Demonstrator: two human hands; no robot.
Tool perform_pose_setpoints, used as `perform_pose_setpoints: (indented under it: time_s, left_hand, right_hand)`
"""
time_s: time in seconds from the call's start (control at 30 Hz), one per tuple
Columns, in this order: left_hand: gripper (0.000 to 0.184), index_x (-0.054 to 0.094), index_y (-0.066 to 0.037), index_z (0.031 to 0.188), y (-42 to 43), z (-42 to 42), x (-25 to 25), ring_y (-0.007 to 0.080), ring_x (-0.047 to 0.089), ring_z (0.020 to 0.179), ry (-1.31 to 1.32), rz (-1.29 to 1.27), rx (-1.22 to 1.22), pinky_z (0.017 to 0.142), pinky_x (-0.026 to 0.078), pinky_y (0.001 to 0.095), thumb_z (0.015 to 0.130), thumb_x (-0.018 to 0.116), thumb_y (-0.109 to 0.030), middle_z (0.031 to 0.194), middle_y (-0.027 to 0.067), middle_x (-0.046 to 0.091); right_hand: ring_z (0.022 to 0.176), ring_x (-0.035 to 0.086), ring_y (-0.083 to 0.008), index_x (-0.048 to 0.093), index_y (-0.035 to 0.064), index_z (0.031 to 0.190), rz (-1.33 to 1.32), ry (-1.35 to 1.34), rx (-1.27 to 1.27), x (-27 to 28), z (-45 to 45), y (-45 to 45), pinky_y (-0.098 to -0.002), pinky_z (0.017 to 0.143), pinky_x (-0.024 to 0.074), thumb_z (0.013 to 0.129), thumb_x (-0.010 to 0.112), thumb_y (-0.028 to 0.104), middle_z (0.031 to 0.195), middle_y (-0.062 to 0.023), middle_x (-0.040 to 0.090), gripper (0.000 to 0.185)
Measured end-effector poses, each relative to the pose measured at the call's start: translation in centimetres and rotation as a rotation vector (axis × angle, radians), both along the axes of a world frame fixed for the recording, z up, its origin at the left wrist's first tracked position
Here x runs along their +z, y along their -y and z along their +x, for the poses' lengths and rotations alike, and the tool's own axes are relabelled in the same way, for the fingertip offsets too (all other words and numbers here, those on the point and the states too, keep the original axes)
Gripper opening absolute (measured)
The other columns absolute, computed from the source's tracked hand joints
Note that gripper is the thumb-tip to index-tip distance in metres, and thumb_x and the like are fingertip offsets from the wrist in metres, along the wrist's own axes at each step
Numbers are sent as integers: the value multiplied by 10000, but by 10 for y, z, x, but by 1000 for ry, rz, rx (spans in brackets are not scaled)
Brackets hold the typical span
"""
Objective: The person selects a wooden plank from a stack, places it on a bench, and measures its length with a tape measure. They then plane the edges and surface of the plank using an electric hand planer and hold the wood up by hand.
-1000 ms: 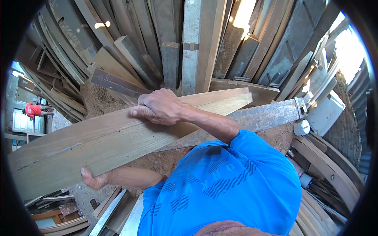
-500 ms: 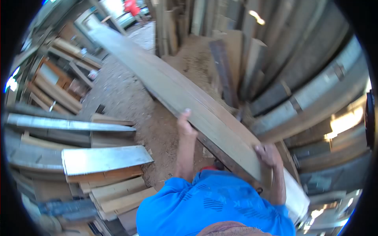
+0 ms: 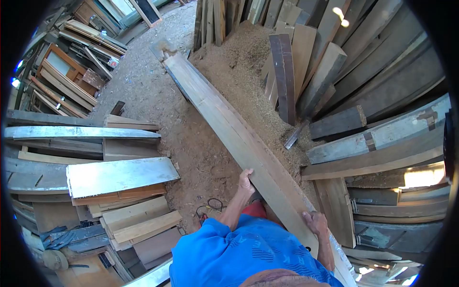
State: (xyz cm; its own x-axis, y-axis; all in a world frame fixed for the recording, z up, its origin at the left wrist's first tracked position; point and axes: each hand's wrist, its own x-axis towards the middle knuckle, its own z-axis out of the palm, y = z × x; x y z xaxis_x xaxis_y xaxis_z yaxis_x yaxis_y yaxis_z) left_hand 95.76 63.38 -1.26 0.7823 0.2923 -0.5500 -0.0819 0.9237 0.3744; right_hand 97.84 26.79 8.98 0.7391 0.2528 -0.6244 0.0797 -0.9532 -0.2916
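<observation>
1. Bridging most of the narrow desk (image 3: pixel 155 46), the wooden plank (image 3: pixel 229 126) runs from near the desk's far end back to the blue shirt (image 3: pixel 253 248); it appears to rest flat there, so the desk probably carries most of its weight.
2. The left hand (image 3: pixel 245 181) has its fingers grasping the plank's left edge, thumb at the upper side; the parts beneath are hidden.
3. The right hand (image 3: pixel 316 223) grasps the opposite edge, nearer the body, its fingers bent over the side and partly out of sight. Holding both edges, staggered along the length, likely lets the person steady so long a piece and govern its angle.
4. As for looks, the plank is long, straight and unpainted: paler and yellowish along the left, pinkish brown along the right, with lengthwise streaks and a few small dark marks.
5. Sawdust (image 3: pixel 234 62) lies heaped on the ground beyond its right side. A dark timber (image 3: pixel 284 79) leans there among other pieces, presumably propped up to save floor space, while the stacked boards (image 3: pixel 138 225) lie flat at the left, probably for stability.
</observation>
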Motion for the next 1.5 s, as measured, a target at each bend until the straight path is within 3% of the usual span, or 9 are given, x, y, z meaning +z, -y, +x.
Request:
perform_pose_setpoints:
  time_s: [0.23,0.43,0.57,0.63,0.77,0.93,1.03,1.37,1.5]
  left_hand:
    - [727,444,-40,1427,-17,19,-36,335,565,1242,-234,37,-47,1055,447,543,933,625,-543,1378,146,566]
    - [715,373,-33,1489,-46,44,-32,332,498,1333,-605,210,-218,1094,412,548,994,549,-518,1463,158,504]
    - [726,402,-36,1473,-55,37,-49,361,629,1142,-577,382,-245,998,492,553,993,518,-568,1406,180,554]
    - [720,446,-31,1426,-70,29,-22,314,704,917,-803,664,-898,904,544,513,962,576,-565,1272,189,637]
    - [725,451,-21,1395,-70,30,-8,334,693,793,-533,1397,-1689,810,555,503,889,676,-489,1137,233,654]
    - [813,420,-9,1432,4,31,17,439,452,1334,263,2266,-1381,1079,397,528,791,771,-365,1501,306,368]
    - [993,319,10,1504,38,21,-19,499,101,1489,544,2275,-1659,1194,189,577,735,817,-372,1608,321,96]
    - [1165,119,69,1542,85,-6,-18,651,33,1424,485,2454,-1798,1155,116,694,728,815,-389,1539,455,40]
    - [1168,94,69,1545,101,-14,-26,635,68,1430,282,2464,-1812,1175,142,652,745,792,-417,1555,431,46]
  right_hand:
    - [906,682,-446,748,22,920,65,-34,-42,-37,12,-26,-527,829,512,947,516,581,906,-291,689,606]
    - [1132,624,-425,717,35,1123,70,-39,-29,-93,32,-47,-495,955,491,950,492,610,1150,-288,662,641]
    - [1125,619,-419,687,12,1142,123,-109,-56,-104,38,-50,-505,958,479,935,492,646,1182,-272,652,694]
    - [1189,570,-438,651,54,1238,56,-123,-50,-113,29,-45,-517,1015,442,921,525,640,1253,-277,611,678]
    - [1369,353,-468,482,125,1455,-75,90,-188,-92,1,-40,-572,1129,290,901,618,527,1524,-222,363,698]
    - [1372,354,-456,446,148,1486,-85,298,-327,-120,-67,-27,-582,1142,270,849,692,441,1552,-214,328,743]
    - [1369,362,-442,435,182,1497,-85,325,-365,-116,-100,-21,-588,1143,269,821,717,415,1559,-200,326,769]
    - [1297,441,-454,494,204,1459,-92,114,-728,-107,-229,24,-533,1063,385,848,675,426,1579,-194,297,675]
    - [1189,571,-449,594,105,1343,192,-367,-999,-178,-327,68,-498,1025,447,930,588,483,1327,-276,587,560]
